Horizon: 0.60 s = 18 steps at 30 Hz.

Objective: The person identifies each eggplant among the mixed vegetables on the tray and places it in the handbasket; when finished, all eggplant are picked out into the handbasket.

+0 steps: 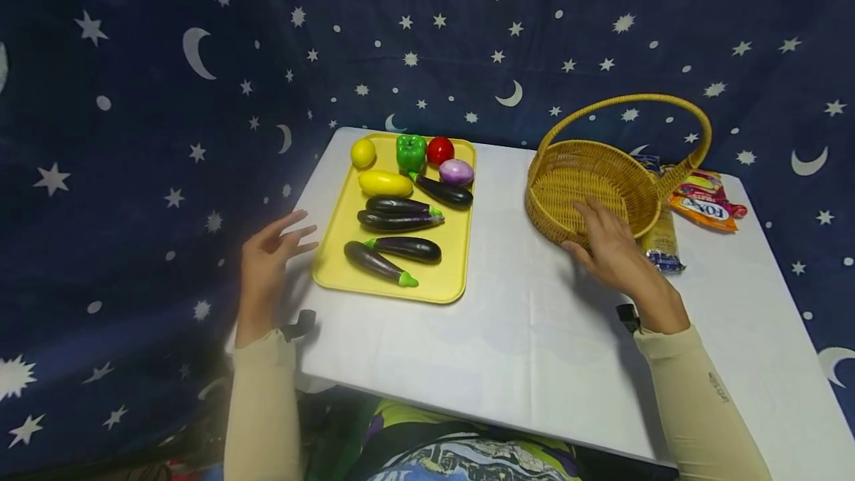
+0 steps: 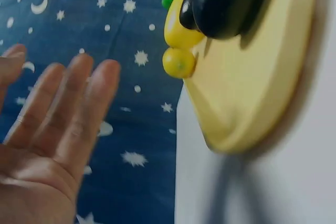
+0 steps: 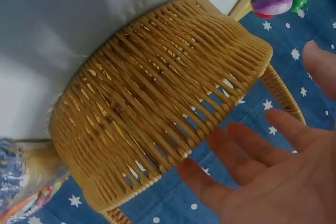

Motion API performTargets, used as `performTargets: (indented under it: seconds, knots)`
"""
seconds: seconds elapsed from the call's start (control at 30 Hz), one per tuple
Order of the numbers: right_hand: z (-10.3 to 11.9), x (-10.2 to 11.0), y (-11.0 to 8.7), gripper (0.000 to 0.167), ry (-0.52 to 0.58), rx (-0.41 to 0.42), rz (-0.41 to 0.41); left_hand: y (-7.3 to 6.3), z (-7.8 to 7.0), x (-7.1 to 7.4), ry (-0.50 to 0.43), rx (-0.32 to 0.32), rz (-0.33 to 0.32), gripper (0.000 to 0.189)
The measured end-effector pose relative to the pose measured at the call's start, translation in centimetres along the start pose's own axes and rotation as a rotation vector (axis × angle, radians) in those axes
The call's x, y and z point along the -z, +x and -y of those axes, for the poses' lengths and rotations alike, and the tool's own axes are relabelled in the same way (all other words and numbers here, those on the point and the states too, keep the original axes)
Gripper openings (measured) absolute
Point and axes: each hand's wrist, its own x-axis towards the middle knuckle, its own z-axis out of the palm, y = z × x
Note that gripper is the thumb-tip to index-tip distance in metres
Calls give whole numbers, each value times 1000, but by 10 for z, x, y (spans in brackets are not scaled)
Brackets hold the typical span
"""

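My left hand [image 1: 266, 252] hovers left of a yellow tray [image 1: 437, 292], its fingers extended and nothing in them. Several eggplants lie on that tray, among them a dark eggplant [image 1: 381, 264] near the front. Behind them are a yellow oblong vegetable [image 1: 385, 184], a lemon [image 1: 363, 153], a green bell pepper [image 1: 410, 153], a red tomato-like item [image 1: 440, 151] and a purple onion [image 1: 456, 171]. Over the near rim of a wicker basket [image 1: 554, 221] is my right hand [image 1: 609, 252], fingers spread and holding nothing. The right wrist view shows its fingertips by the rim; contact is unclear.
Right of the basket, a clear packet with blue ends [image 1: 661, 247] lies partly behind it, beside a red and orange bag [image 1: 704, 203]. The basket's tall handle [image 1: 634, 98] arches upward. A white table [image 1: 494, 362] carries everything, with a starry cloth [image 1: 454, 36] hanging behind.
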Motion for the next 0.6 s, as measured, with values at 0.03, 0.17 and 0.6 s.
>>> performTargets:
  seconds: [0.03, 0.17, 0.6]
  knots:
    - [-1, 0, 1, 73, 0, -7, 6, -1, 2, 4, -9, 23, -11, 38]
    - [-2, -3, 4, 72, -21, -16, 18, -3, 13, 15, -30, 92, -31, 41]
    - [-7, -11, 17, 52, -127, -8, 152, -6, 36, 29, 464, 372, 48, 52]
